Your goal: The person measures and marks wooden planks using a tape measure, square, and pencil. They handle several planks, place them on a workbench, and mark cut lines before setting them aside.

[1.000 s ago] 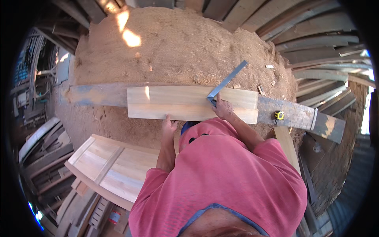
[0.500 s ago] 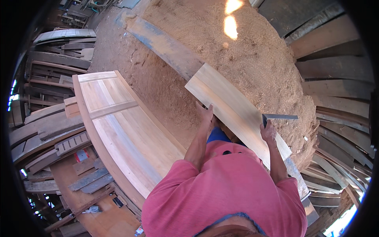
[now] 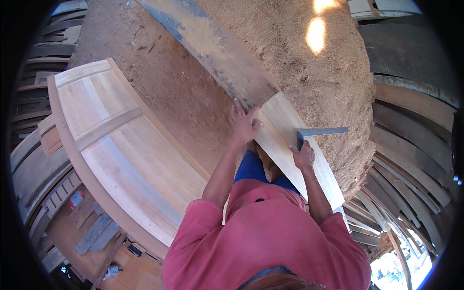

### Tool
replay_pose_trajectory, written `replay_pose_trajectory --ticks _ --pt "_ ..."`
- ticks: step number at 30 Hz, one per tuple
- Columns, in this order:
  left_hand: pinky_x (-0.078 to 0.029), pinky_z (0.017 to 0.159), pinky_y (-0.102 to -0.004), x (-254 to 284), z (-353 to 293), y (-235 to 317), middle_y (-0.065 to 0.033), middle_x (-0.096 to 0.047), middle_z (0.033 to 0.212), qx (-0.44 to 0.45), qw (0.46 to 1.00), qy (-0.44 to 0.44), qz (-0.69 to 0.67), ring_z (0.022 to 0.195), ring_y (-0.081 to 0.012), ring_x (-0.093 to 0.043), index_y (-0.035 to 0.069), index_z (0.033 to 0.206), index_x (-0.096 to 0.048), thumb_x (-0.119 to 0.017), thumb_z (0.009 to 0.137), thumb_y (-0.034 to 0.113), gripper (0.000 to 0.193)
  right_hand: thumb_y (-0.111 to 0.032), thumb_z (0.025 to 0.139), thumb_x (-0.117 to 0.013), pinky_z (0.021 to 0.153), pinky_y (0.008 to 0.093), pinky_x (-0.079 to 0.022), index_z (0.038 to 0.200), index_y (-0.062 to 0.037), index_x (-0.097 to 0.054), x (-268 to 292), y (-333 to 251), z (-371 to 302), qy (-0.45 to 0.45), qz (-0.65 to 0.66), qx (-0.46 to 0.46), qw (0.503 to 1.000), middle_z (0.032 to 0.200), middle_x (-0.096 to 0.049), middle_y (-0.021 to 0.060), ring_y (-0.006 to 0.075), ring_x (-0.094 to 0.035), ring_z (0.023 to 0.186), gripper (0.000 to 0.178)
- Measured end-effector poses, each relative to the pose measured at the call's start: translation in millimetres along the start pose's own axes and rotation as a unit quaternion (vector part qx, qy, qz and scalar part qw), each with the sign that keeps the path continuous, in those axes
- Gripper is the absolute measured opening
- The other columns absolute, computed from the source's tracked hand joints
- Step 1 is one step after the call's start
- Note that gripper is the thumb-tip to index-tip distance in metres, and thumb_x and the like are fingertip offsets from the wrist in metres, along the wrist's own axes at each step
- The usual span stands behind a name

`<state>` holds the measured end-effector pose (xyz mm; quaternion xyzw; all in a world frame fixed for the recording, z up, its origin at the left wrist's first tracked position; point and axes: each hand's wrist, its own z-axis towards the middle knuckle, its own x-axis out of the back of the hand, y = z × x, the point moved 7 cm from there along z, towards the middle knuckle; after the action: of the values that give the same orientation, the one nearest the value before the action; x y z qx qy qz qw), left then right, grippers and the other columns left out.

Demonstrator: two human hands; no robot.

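A pale planed board (image 3: 293, 133) lies slantwise in front of me on a longer worn plank. My left hand (image 3: 245, 124) is open, fingers spread, with its thumb side at the board's left edge near the far end. In my right hand (image 3: 304, 155) is a try square (image 3: 323, 131), gripped by its dark stock above the board. The square's metal blade points right, past the board's right edge. Whether the square touches the wood I cannot tell.
The worn plank (image 3: 208, 43), stained blue, runs away to the far left. A large panelled wooden door (image 3: 130, 140) stands on my left. Sawdust (image 3: 338, 92) covers the ground beyond. Stacked boards (image 3: 411, 125) line the right side; more timber and a brown sheet (image 3: 137, 266) lie at left.
My right hand has carried the try square along the board toward its far end. My left hand has shifted nearer the far corner and spread its fingers. The whole view has shifted too.
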<state>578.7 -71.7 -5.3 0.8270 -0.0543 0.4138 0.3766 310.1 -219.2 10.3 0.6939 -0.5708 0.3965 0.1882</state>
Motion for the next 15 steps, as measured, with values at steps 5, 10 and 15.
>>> replay_pose_trajectory --ticks 5,10,15 --pt "-0.020 0.122 -0.0666 2.6 3.0 -1.5 -0.0397 -0.003 0.170 -0.002 1.000 -0.011 -0.021 0.153 -0.0628 -0.013 0.030 0.146 -0.060 -0.084 0.082 0.038 0.068 -0.048 0.088 -0.081 0.091 0.0573 -0.053 0.120 0.0059 -0.058 1.8 -1.9 2.2 -0.049 -0.039 -0.032 0.998 0.106 -0.071 0.0310 0.0488 -0.069 0.106 0.066" --pt "-0.019 0.121 -0.0676 5.3 7.4 -3.3 -0.0399 -0.003 0.170 0.021 0.997 -0.036 -0.061 0.153 -0.0628 -0.012 0.019 0.135 -0.061 -0.087 0.079 0.036 0.064 -0.049 0.089 -0.080 0.090 0.0571 -0.053 0.121 0.0059 -0.058 3.6 -6.8 5.2 -0.070 -0.076 -0.053 0.993 0.104 -0.071 0.0314 0.0495 -0.069 0.105 0.067" --pt "-0.017 0.121 -0.0673 5.4 9.1 -5.9 -0.0395 -0.002 0.170 0.018 0.996 -0.026 -0.081 0.153 -0.0622 -0.013 0.012 0.131 -0.059 -0.090 0.076 0.033 0.067 -0.050 0.088 -0.080 0.089 0.0570 -0.053 0.120 0.0056 -0.058 3.8 -6.4 8.7 -0.075 -0.095 -0.050 0.991 0.104 -0.071 0.0324 0.0500 -0.069 0.103 0.068"
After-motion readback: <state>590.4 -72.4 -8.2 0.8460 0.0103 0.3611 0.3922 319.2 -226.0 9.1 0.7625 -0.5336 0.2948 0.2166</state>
